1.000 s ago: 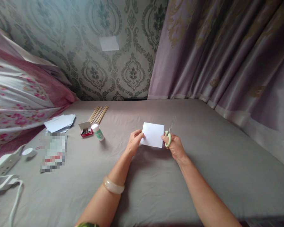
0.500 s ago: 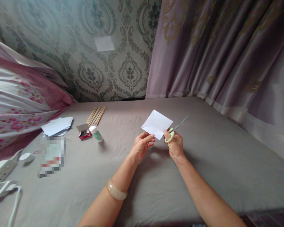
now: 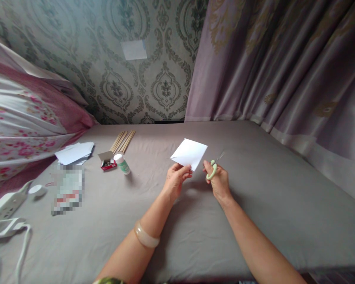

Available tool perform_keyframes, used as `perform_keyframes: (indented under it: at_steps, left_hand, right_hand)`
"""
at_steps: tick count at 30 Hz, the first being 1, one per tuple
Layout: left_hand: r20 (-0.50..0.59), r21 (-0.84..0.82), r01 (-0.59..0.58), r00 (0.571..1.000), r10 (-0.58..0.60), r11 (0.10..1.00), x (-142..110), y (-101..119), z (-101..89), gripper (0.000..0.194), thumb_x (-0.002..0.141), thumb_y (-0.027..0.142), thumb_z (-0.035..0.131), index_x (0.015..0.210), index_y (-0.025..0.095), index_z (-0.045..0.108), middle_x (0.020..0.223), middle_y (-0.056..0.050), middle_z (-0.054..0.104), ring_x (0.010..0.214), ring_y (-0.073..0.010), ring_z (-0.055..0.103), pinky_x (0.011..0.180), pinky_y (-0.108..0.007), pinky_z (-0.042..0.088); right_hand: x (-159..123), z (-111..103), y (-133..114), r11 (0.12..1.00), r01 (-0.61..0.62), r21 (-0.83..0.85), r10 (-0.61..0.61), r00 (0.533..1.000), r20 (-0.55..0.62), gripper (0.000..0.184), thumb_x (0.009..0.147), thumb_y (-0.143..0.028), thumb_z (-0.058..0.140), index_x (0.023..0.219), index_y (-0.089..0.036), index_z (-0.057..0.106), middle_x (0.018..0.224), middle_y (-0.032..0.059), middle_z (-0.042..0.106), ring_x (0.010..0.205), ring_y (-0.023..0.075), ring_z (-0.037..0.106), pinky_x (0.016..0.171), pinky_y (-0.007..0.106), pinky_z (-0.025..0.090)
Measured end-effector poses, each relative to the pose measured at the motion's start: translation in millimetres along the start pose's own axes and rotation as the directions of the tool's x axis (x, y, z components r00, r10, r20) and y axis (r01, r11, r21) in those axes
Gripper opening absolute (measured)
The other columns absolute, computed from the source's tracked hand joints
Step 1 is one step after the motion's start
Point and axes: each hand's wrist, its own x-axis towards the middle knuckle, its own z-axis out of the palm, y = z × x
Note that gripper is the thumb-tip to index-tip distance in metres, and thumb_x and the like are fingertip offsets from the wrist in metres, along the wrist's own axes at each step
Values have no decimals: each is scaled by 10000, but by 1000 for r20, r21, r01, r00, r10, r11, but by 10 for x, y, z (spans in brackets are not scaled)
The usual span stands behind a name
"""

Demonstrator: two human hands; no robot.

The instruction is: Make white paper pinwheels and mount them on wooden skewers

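My left hand [image 3: 177, 178] pinches the near corner of a white sheet of paper [image 3: 189, 153], thumb on top. The sheet is roughly square, turned like a diamond and held above the bed-like surface. To its right, my right hand [image 3: 218, 178] is closed around a pair of scissors [image 3: 212, 171] with pale green handles. Their metal blades point away and to the right, apart from the paper. Whether the blades are spread is hard to make out.
On the grey sheet-covered surface [image 3: 148, 205], at left, are a glue bottle [image 3: 122, 164], a small red box [image 3: 108, 163], several wooden sticks [image 3: 123, 142], a paper stack [image 3: 75, 153] and a blurred packet [image 3: 68, 191]. A power strip [image 3: 6, 207] with cables lies at the near left.
The paper has moved left, out of my right hand's touch, and stays in my left hand. The scissors have turned a little, so their blades look shorter. The whole view has shifted slightly.
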Motion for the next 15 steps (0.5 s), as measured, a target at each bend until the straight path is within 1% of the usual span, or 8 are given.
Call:
perform_keyframes:
  at_steps: [1,2,4,6,8,10,12,15]
  left_hand:
    - [-21,-18,-26,999,25,1000,13,29,-17,327,512,257,834,752,130,652,676,-5,624,580,-85,573,567,-213,458]
    - [-42,-35,-50,998,48,998,25,61,-35,328,511,263,833,747,133,646,673,1,621,583,-84,573,574,-215,456]
    - [-86,-60,-92,993,87,994,43,121,-71,328,512,279,830,731,140,629,664,10,616,594,-84,577,588,-217,453]
    - [-119,-73,-123,986,113,990,50,165,-100,328,516,293,827,716,144,615,658,15,612,606,-86,584,597,-216,452]
    - [-136,-78,-138,983,127,987,49,187,-115,328,515,297,825,711,145,611,660,17,612,608,-86,586,594,-215,449]
    - [-145,-83,-139,981,126,987,45,194,-114,331,504,293,826,707,145,611,657,17,613,601,-86,584,584,-214,445]
    - [-151,-86,-132,981,118,988,42,195,-104,335,490,284,829,708,144,616,656,13,619,594,-89,584,574,-214,441]
    - [-151,-84,-124,982,111,989,36,195,-86,339,481,277,831,719,144,629,660,6,630,593,-94,589,569,-212,437]
  right_hand:
    - [-14,-12,-11,997,-59,-41,62,995,75,508,679,-668,628,696,-164,561,566,-19,537,407,65,352,368,223,256]
    - [-33,-21,-22,989,-113,-96,128,978,167,556,679,-714,594,683,-158,569,546,-15,531,392,65,350,355,221,246]
    - [-86,-25,-38,959,-170,-229,242,908,342,637,656,-781,548,657,-146,585,486,-24,491,364,60,335,342,213,229]
    - [-148,-12,-41,927,-157,-339,307,838,451,678,632,-811,534,639,-135,597,443,-37,456,346,53,314,341,206,211]
    - [-202,10,-36,902,-122,-413,339,793,507,692,629,-814,532,637,-126,610,436,-32,463,347,51,307,347,205,202]
    - [-241,32,-37,892,-85,-444,341,771,538,691,641,-804,530,641,-120,624,465,-10,506,365,53,318,359,208,208]
    - [-263,53,-57,889,-50,-456,328,764,556,681,640,-795,539,628,-121,630,480,0,520,387,59,335,377,214,222]
    - [-280,79,-104,889,-15,-457,298,777,554,666,616,-796,553,578,-133,613,471,2,510,409,70,358,408,223,251]
